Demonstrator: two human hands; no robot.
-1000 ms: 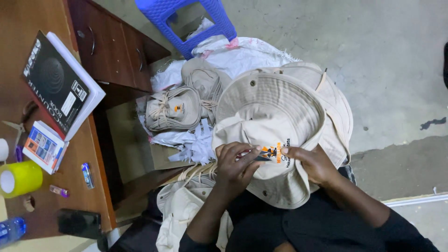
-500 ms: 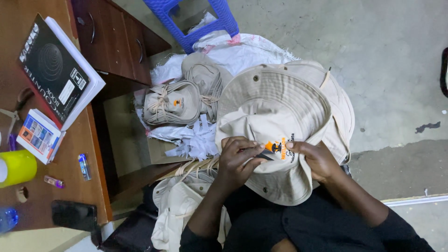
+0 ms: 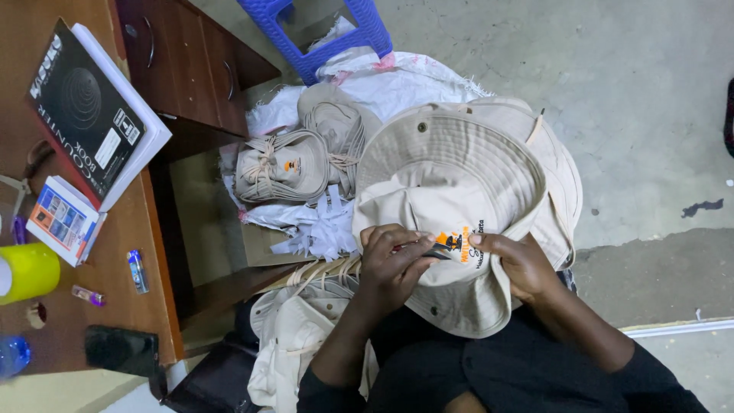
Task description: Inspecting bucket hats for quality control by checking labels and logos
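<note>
A beige wide-brimmed hat [image 3: 451, 168] lies across my lap, its crown bearing a small orange and black embroidered emblem [image 3: 457, 243]. My left hand [image 3: 391, 264] pinches a small dark tool with a red handle [image 3: 417, 248] against the crown beside the emblem. My right hand [image 3: 514, 264] grips the hat's crown on the other side of the emblem, thumb pressed on the cloth. More beige hats [image 3: 287, 168] with cords are stacked on a white sack [image 3: 382, 80] on the floor ahead.
A wooden desk [image 3: 115, 298] at left carries a black book [image 3: 84, 115], a small booklet [image 3: 65, 218], a yellow tape roll [image 3: 27, 271], a phone [image 3: 122, 349] and a bottle [image 3: 11, 356]. A blue plastic stool [image 3: 329, 34] stands beyond the sack. Bare concrete floor [image 3: 642, 92] lies to the right.
My hands stay on the hat's emblem; the left fingers have shifted slightly with the tool. The view has drifted a little.
</note>
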